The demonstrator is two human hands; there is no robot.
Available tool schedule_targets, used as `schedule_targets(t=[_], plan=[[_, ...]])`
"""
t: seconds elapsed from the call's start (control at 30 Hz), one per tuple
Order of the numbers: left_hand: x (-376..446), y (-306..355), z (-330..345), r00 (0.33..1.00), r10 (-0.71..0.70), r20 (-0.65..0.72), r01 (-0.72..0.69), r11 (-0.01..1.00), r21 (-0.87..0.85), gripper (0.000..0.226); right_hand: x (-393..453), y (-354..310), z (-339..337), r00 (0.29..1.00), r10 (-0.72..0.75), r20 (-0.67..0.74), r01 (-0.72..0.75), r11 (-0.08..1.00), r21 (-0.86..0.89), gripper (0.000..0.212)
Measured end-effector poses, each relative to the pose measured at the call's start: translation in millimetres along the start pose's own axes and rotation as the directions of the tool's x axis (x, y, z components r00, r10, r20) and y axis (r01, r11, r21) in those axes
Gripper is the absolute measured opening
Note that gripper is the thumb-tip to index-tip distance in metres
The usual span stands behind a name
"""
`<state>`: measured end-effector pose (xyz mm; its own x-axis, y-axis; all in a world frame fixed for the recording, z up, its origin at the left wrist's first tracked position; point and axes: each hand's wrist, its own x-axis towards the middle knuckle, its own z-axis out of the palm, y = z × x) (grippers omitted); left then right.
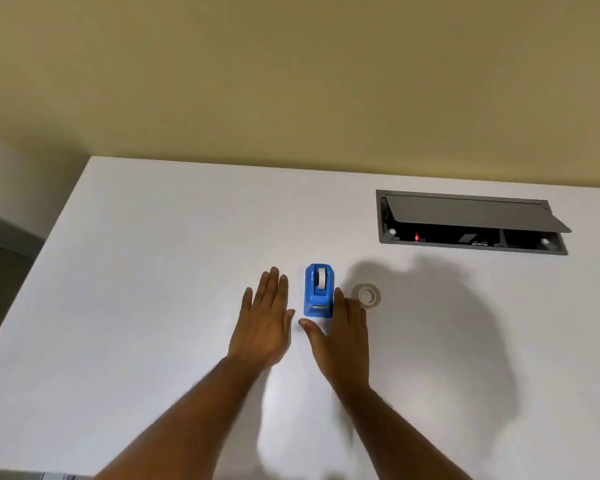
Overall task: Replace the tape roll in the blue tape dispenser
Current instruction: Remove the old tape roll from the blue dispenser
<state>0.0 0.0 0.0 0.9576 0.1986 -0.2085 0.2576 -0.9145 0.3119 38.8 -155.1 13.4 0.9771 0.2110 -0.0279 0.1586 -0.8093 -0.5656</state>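
On the white table (136, 271), the left hand (262, 327) lies flat and open with fingers stretched forward, holding nothing, just left of the blue tape dispenser (318, 292). The dispenser stands between the two hands with a white tape roll (321, 278) seated in its cradle (its cutter end faces the person). The right hand (343, 336) is likewise spread open and empty just beside the dispenser's right side, its fingertips near a spare clear tape roll (367, 294) lying flat, and farther back right a grey cable box (471, 221) sits recessed with its lid ajar.
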Motion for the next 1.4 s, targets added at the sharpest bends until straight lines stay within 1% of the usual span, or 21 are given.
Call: schedule_targets(t=[0.07,0.17,0.27,0.3,0.33,0.4,0.47,0.5,0.53,0.57,0.67,0.77,0.93,1.0,1.1,1.17,1.27,1.4], plan=[[-0.1,-2.1,4.2,0.999,-0.004,-0.053,0.004,1.000,-0.008,0.062,5.3,-2.4,4.5,0.998,0.028,-0.048,-0.028,1.000,0.006,0.081],[-2.5,-5.4,18.5,0.990,-0.002,-0.139,0.007,0.999,0.035,0.061,7.5,-3.6,11.3,0.994,0.018,-0.109,-0.025,0.997,-0.069,0.075],[0.1,-6.2,22.4,0.985,-0.013,-0.170,0.021,0.999,0.049,0.060,7.9,-1.7,16.1,0.989,-0.001,-0.151,-0.016,0.994,-0.110,0.073],[0.8,-5.7,21.7,0.984,-0.023,-0.178,0.028,0.999,0.023,0.059,8.2,-1.2,17.4,0.988,-0.004,-0.156,-0.016,0.992,-0.124,0.073],[1.6,-4.8,19.7,0.982,-0.035,-0.187,0.031,0.999,-0.025,0.057,8.3,-1.3,17.7,0.988,-0.006,-0.152,-0.015,0.991,-0.132,0.073],[5.9,-0.2,11.5,0.974,-0.078,-0.213,0.037,0.981,-0.191,0.054,7.1,-1.8,18.5,0.987,-0.008,-0.161,-0.016,0.989,-0.146,0.073],[16.6,6.0,-1.6,0.971,-0.143,-0.194,0.052,0.911,-0.409,0.052,6.6,-2.7,18.4,0.986,-0.016,-0.169,-0.011,0.987,-0.158,0.072],[23.2,10.4,-8.1,0.976,-0.147,-0.158,0.049,0.865,-0.500,0.051,6.4,-2.4,18.4,0.986,-0.020,-0.165,-0.008,0.987,-0.163,0.071],[29.8,14.5,-14.0,0.984,-0.124,-0.131,0.032,0.832,-0.553,0.050,6.6,-1.9,18.4,0.987,-0.015,-0.161,-0.013,0.985,-0.170,0.071],[36.3,18.5,-19.9,0.989,-0.079,-0.127,-0.007,0.822,-0.570,0.049,6.6,-0.8,19.2,0.988,-0.009,-0.156,-0.019,0.984,-0.175,0.070],[51.3,27.8,-35.9,0.985,0.068,-0.159,-0.142,0.840,-0.524,0.051,6.0,0.5,21.2,0.990,0.008,-0.141,-0.033,0.984,-0.174,0.067],[59.6,29.6,-42.7,0.948,0.234,-0.214,-0.301,0.878,-0.371,0.050,5.5,0.7,21.4,0.990,0.003,-0.140,-0.028,0.985,-0.171,0.066],[63.5,28.0,-46.5,0.903,0.344,-0.255,-0.405,0.882,-0.242,0.041,6.0,-0.3,20.9,0.992,0.020,-0.123,-0.042,0.983,-0.176,0.071],[65.9,30.0,-48.1,0.897,0.357,-0.261,-0.417,0.879,-0.231,0.037,6.2,-0.7,21.0,0.992,0.028,-0.125,-0.049,0.984,-0.171,0.071],[67.9,31.8,-49.0,0.905,0.348,-0.245,-0.404,0.883,-0.240,0.035,6.3,-0.4,21.9,0.990,0.036,-0.136,-0.057,0.987,-0.151,0.071],[67.0,32.2,-47.2,0.920,0.316,-0.231,-0.370,0.896,-0.247,0.035,6.4,0.4,22.9,0.990,0.036,-0.137,-0.056,0.988,-0.141,0.071],[63.6,34.1,-44.1,0.952,0.227,-0.208,-0.283,0.909,-0.307,0.037,6.5,1.4,24.1,0.990,0.035,-0.135,-0.054,0.989,-0.141,0.070],[56.9,36.4,-41.8,0.950,0.203,-0.235,-0.274,0.904,-0.328,0.038,6.0,2.2,24.9,0.991,0.037,-0.128,-0.054,0.989,-0.135,0.068]])
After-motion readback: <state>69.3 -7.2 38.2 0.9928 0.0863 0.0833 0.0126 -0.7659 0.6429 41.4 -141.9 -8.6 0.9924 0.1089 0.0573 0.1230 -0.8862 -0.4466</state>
